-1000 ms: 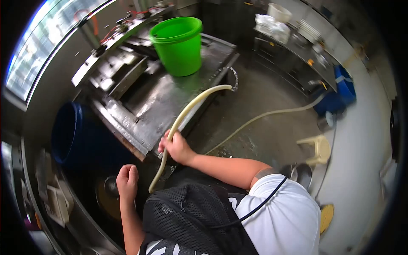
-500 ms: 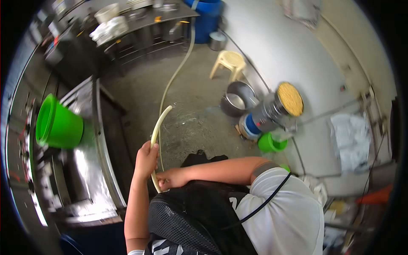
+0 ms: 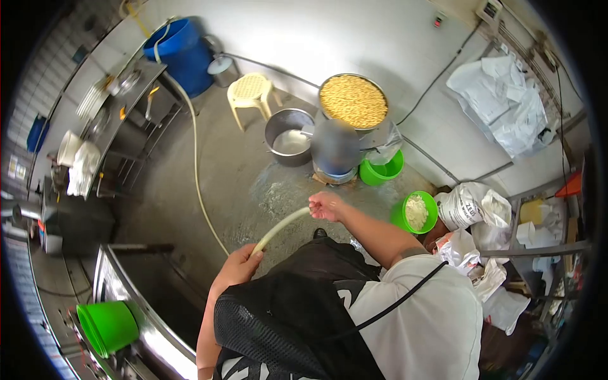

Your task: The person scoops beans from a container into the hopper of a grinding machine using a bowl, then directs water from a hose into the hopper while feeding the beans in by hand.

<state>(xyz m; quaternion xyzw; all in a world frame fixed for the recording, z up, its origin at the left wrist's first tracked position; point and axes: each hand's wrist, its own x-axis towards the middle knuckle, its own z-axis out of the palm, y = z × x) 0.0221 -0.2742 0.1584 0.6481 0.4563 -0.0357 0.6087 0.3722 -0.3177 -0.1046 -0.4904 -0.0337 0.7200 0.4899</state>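
Observation:
A pale yellow hose (image 3: 282, 228) arcs between my two hands over the wet floor. My left hand (image 3: 239, 265) is closed round it at the lower left, in front of my body. At the hose's upper right end my right hand (image 3: 326, 207) has its fingers bent round the tip, with what look like drops of water there. A long run of the same pale hose (image 3: 197, 171) lies across the floor and leads up into a blue barrel (image 3: 180, 57) at the top left.
Beyond my right hand stand a metal pot (image 3: 289, 136), a machine topped by a round container of yellow grains (image 3: 353, 101), and green buckets (image 3: 415, 212). A cream stool (image 3: 250, 94) is farther back. Left are a steel table (image 3: 152, 323) and green bucket (image 3: 107, 327).
The view has swung right, from the steel table to the grinder side. My left hand has taken hold of the hose, and my right hand has moved to its end.

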